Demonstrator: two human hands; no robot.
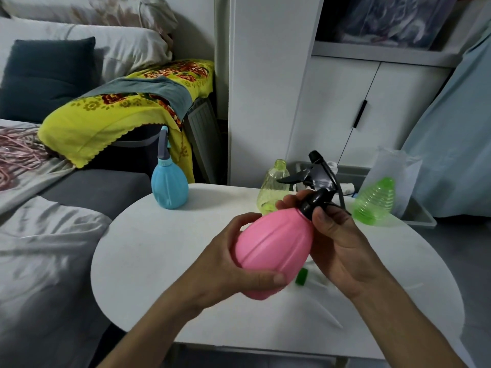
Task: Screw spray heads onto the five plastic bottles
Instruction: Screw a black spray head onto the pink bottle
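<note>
Hands meet over the white round table (148, 251), both busy with one pink bottle (273, 251). My left hand (231, 264) wraps the bottle's fat lower body from the left, thumb laid across its underside near me, fingers curled round the far side. The bottle is tilted, neck pointing up and away toward my right hand (337, 251). That hand pinches the black spray head (316, 189) at its collar, where it sits on the bottle's neck; I cannot tell how far the thread has gone on. Its trigger and nozzle stick up beyond the fingertips of the right hand.

Past the left hand, well apart and further out on the table, a blue bottle (170, 187) stands upright with a grey-blue spray head (162, 144) already on it. Just beyond the right hand's fingertips a pale yellow bottle (271, 189) stands with its neck bare. Out to the right of the right hand, a green ribbed bottle (376, 201) stands at the table's far edge, blurred. Under the right wrist, on the table, I see a small green piece (301, 277) beside something pale; what they are I cannot tell.
</note>
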